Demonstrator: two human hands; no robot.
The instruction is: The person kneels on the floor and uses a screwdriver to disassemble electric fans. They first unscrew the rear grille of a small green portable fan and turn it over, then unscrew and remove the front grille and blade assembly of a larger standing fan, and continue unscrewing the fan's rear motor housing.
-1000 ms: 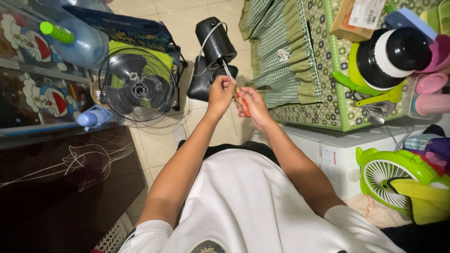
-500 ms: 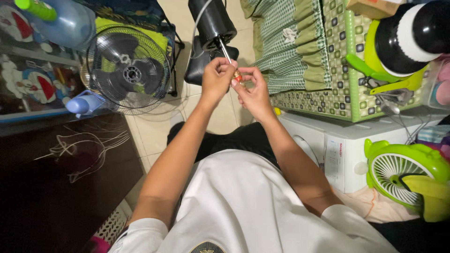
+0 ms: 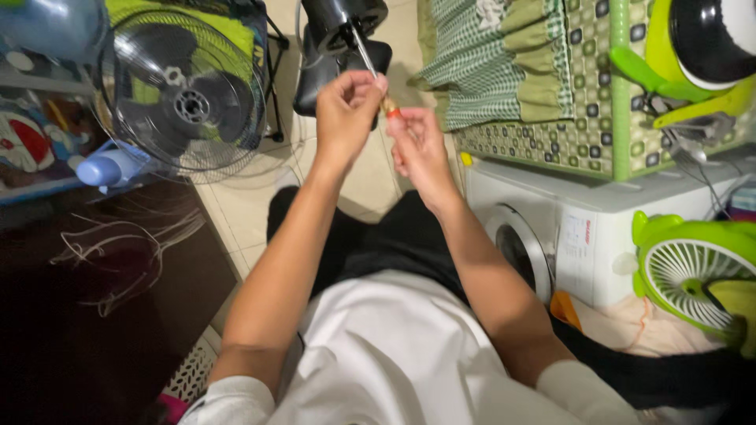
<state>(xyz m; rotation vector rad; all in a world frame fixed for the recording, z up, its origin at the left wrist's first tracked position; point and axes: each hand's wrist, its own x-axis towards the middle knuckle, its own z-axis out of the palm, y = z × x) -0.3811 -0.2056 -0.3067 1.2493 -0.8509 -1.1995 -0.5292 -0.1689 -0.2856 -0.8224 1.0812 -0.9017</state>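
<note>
A black fan motor unit (image 3: 340, 20) with a metal shaft stands on the tiled floor at the top centre. My left hand (image 3: 346, 110) pinches the thin metal shank of a screwdriver (image 3: 366, 53) whose tip reaches toward the motor. My right hand (image 3: 417, 145) grips the screwdriver's orange handle (image 3: 390, 109) just below the left hand. Both arms stretch forward over my lap in a white shirt and black trousers.
A round wire fan guard (image 3: 185, 98) stands left of the motor. A dark table (image 3: 94, 315) lies at lower left. At right are a white appliance (image 3: 551, 228), a green patterned covered box (image 3: 543, 86) and a small green fan (image 3: 697, 271).
The view has tilted down and closer. My hands, still joined on the screwdriver, have risen toward the black motor unit, so the shank now points at it.
</note>
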